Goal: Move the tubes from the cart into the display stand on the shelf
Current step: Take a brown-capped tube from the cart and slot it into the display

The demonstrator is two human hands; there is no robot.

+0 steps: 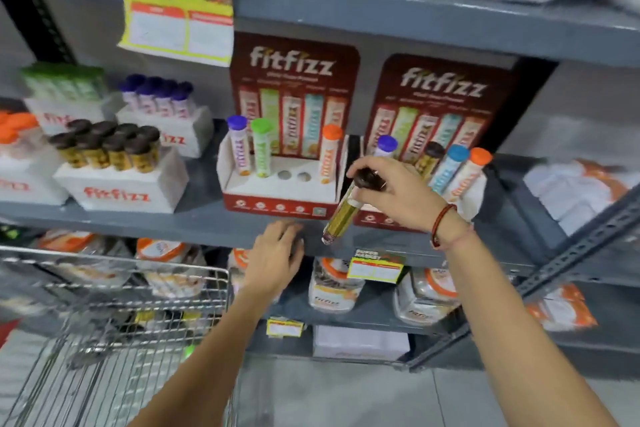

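My right hand grips a brown-capped, gold tube by its cap, hanging tilted in front of the shelf edge between two red display stands. The left display stand holds a purple-capped tube, a green-capped tube and an orange-capped tube, with two open holes in the middle. My left hand rests with spread fingers against the shelf edge below that stand, holding nothing. The wire cart is at the lower left.
A second display stand on the right holds several tubes. White boxes of capped tubes stand at the left of the grey shelf. Jars fill the shelf below. A slotted metal upright slants at the right.
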